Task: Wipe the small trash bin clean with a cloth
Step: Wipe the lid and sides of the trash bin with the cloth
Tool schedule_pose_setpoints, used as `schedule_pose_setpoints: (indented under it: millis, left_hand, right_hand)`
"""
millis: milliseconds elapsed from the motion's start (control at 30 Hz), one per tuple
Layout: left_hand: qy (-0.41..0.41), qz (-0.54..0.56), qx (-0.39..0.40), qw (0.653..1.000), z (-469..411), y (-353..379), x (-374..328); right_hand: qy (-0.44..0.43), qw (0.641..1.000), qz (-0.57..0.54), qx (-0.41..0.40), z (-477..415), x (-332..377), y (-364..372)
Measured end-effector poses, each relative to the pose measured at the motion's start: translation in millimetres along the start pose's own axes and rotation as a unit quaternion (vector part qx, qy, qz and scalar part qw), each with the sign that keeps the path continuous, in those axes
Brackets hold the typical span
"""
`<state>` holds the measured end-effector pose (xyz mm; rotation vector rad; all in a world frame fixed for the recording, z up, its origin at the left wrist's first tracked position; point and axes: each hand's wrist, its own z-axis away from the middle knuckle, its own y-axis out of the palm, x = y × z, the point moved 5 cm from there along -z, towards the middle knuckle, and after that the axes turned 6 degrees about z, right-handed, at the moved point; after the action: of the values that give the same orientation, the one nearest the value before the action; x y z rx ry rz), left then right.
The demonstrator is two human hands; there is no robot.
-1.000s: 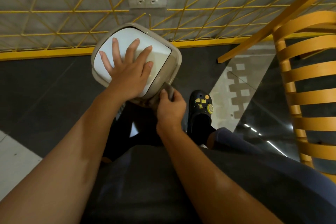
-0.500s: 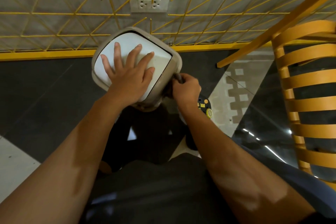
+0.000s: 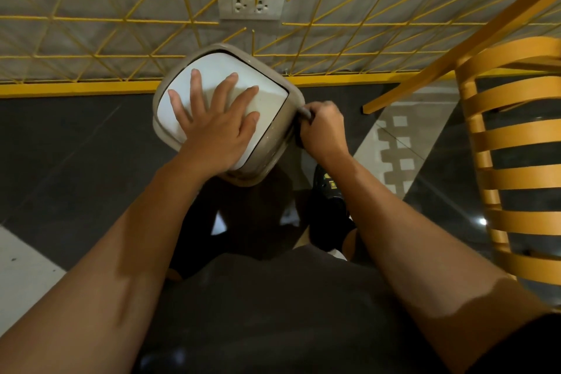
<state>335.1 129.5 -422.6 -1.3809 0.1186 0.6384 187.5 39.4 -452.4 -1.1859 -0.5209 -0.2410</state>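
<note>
The left hand (image 3: 212, 124) is lying flat on the white lid (image 3: 218, 82) of the small trash bin (image 3: 273, 149), fingers spread wide and palm pressing down, apparently steadying it. The right hand (image 3: 323, 127) is curling closed around a dark cloth (image 3: 304, 114), of which only a small bunched edge is showing between thumb and fingers, and is pressing it against the bin's right side just under the beige rim. The bin is standing on the dark floor (image 3: 76, 146) close to the wall, in front of the yellow wire grid (image 3: 121, 18) and below the wall socket (image 3: 251, 1), with the person's shoe (image 3: 329, 206) just beside it and a yellow slatted chair (image 3: 510, 146) off to the right, well apart.

The step in hand looks to be wiping the outer wall and rim, with the lid serving as the bracing surface. The next move is likely calling for dragging the cloth further round the rim or down the side while the spread hand is keeping the light bin from sliding or tipping; the far side, hidden from here, would probably need the bin turned
</note>
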Motion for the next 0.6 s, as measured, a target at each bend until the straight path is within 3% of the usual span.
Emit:
schedule_pose_setpoints:
  millis: [233, 400, 600]
  left_hand:
    - [0.003, 0.003, -0.001, 1.0, 0, -1, 0]
    - [0.003, 0.005, -0.004, 1.0, -1, 0, 2]
    - [0.001, 0.002, -0.006, 1.0, -2, 1, 3]
  right_hand:
    - [-0.096, 0.995, 0.022, 0.023, 36, 0, 7]
    - [-0.098, 0.994, 0.022, -0.039, 5, -4, -27]
    - [-0.152, 0.986, 0.071, -0.011, -8, 4, -10]
